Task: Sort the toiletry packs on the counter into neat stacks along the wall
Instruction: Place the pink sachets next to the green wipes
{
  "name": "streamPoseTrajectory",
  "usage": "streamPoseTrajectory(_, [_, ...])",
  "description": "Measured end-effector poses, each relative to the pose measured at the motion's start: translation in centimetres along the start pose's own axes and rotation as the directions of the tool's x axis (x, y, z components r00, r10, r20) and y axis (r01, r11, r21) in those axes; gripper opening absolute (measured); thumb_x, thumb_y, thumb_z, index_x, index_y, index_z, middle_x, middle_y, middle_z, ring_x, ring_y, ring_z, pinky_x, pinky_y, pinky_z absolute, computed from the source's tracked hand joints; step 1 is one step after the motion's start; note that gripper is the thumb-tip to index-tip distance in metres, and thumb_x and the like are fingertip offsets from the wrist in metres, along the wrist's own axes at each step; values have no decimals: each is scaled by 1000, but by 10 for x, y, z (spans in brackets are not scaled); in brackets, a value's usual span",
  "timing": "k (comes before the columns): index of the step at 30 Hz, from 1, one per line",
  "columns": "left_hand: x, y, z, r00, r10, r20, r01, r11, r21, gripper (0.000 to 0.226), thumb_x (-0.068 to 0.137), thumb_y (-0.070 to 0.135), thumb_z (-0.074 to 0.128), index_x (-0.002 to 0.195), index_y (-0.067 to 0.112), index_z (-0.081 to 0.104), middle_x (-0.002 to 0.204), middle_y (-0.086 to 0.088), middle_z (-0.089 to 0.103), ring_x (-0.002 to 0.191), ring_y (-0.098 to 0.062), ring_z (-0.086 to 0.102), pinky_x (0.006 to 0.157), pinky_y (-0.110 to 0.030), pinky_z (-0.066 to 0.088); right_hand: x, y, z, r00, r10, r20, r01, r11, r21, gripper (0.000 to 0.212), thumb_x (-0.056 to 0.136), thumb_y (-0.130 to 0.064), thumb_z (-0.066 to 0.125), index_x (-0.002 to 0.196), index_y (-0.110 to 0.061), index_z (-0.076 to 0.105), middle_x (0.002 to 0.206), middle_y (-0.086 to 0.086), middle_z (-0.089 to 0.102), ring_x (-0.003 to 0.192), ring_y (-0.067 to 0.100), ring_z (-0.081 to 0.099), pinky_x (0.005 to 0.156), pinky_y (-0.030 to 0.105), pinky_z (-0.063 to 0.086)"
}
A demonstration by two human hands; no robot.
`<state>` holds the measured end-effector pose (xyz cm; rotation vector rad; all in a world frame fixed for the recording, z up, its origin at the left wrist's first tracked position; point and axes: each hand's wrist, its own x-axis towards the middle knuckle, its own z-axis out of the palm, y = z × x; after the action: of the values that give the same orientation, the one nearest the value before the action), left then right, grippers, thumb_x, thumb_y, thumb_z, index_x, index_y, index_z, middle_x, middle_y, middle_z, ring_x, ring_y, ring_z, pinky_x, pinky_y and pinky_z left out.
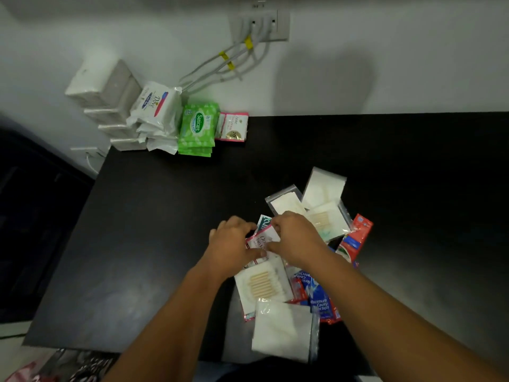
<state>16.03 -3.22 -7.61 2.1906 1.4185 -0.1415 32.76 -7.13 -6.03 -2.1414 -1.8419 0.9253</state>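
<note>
Gripping one pink-edged sachet (261, 239) with both the left hand (231, 244) and the right hand (297, 238), fingers and thumbs curled onto its opposite edges, just over the loose pile on the near right of the black counter (165, 244). In that pile: a cotton-swab pack (261, 285) under the left wrist, blue toothpaste sachets (319, 299) beside it, a white pad pack (283, 329) nearest, a red pack (355, 238) at the right, more white packs (322, 186) farther off. Stacked far left along the wall, side by side: white tissue packs (110, 106), wipes (154, 108), green packs (198, 125), pink sachets (232, 126).
</note>
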Motion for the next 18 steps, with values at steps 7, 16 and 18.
streamPoseTrajectory(7, [-1,-1,5,998,13,-64,-16,999,-52,35,82,44,74,113,40,60,114,16,57,107,-6,46,102,-33,33,-1,8,8,1000,-22,2,22,999,-27,63,85,-24,74,141,-19,45,112,4,65,106,20,53,83,30,45])
streamPoseTrajectory(16, [17,-11,-18,991,-11,-136,-71,809,-584,19,83,16,79,81,27,64,76,-1,66,67,-9,61,64,-25,55,7,6,-4,998,17,-61,1,958,288,29,90,-23,68,118,-20,66,100,1,70,87,16,65,77,34,55])
streamPoseTrajectory(18, [27,-11,-26,981,-14,-194,-114,767,-631,19,81,13,81,84,24,66,76,-2,66,66,-8,58,66,-27,54,15,2,-6,996,61,-66,-29,916,399,13,94,-20,63,107,-20,67,88,0,69,76,14,66,66,30,54])
